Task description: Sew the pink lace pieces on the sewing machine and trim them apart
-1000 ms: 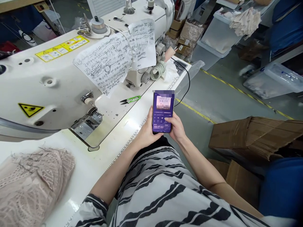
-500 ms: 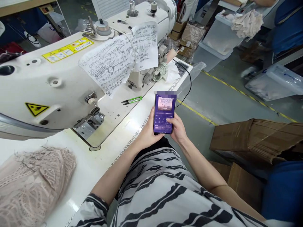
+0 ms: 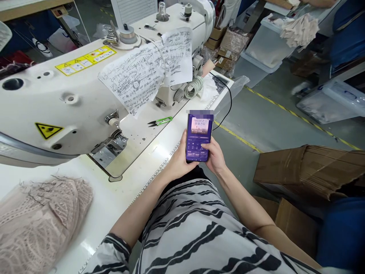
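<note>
A smartphone (image 3: 199, 136) with a lit purple screen is held upright between both hands just off the table's edge. My left hand (image 3: 179, 161) wraps round its left side and back. My right hand (image 3: 215, 156) grips the right side, with the thumb lying on the lower screen. A black cable (image 3: 226, 99) runs from the phone's top toward the table's far corner. Green thread snips (image 3: 159, 121) lie on the white table (image 3: 114, 205) just left of the phone.
A white industrial sewing machine (image 3: 71, 99) with scribbled paper sheets (image 3: 148, 70) taped on fills the table's left. Pink lace fabric (image 3: 40, 220) is piled at lower left. Cardboard boxes (image 3: 308, 171) sit on the floor at right, clear plastic bins (image 3: 330, 101) beyond the yellow floor line.
The view has drifted slightly, so everything sits a little further right in frame. The hands keep the same hold on the phone.
</note>
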The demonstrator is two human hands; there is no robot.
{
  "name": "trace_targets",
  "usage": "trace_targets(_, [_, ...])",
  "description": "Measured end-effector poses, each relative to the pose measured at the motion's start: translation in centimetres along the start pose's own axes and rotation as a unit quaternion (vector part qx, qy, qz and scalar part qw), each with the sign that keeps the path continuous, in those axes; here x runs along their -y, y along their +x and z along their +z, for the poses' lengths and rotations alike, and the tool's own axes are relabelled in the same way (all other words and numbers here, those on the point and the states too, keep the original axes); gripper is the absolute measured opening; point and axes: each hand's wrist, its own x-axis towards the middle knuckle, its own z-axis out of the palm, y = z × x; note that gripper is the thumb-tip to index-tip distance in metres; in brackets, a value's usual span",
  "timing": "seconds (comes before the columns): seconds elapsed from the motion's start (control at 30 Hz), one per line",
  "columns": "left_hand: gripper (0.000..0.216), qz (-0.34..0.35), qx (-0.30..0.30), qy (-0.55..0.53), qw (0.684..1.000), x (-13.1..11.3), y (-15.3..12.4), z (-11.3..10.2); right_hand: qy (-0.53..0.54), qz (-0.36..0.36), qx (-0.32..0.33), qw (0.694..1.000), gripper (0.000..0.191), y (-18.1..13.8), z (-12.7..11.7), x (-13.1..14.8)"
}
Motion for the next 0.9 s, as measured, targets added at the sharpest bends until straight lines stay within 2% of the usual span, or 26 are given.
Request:
trace_targets(0.57, [0.117, -0.018, 0.001, 0.003, 1.0, -0.2, 0.05, -0.04, -0.018, 0.003, -0.001, 1.0, 0.044, 0.01, 0.05, 0.1])
trace_targets(0.9, [0.117, -0.006, -0.001, 0.013, 1.0, 0.21, 0.0, 0.02, -0.009, 0.013, -0.008, 1.0, 0.045, -0.05, 0.18, 0.2])
